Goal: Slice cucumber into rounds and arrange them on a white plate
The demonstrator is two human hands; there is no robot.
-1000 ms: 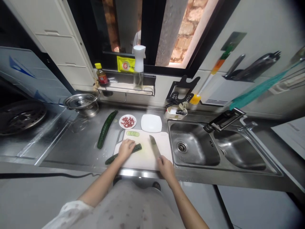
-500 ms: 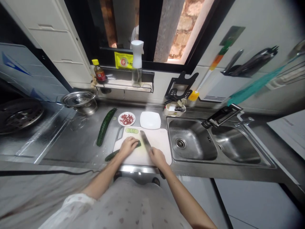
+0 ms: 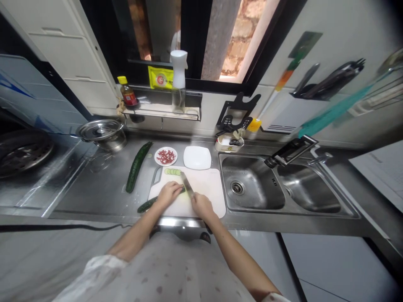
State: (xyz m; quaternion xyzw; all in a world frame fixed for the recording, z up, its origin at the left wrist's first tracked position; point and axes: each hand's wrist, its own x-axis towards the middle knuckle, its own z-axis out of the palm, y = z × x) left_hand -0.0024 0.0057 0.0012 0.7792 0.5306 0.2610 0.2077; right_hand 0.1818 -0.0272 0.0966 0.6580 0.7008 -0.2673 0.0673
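My left hand is closed over a dark green cucumber, pressing it to the white cutting board. In my right hand is a kitchen knife, its blade at the cucumber's right end. Whether the edge has gone into the flesh I cannot tell. Several pale cucumber slices lie in a row near the board's far edge, close to the knife's tip. A second, whole cucumber rests on the steel counter to the left of the board.
Behind the board stand a small plate of chopped red pieces and a white square plate. The sink adjoins on the right. A lidded pot is at the back left. A spray bottle stands on the shelf.
The knife and my right hand have shifted left, bringing the blade to the cucumber's end. My left hand stays on the cucumber. The whole view has moved slightly.
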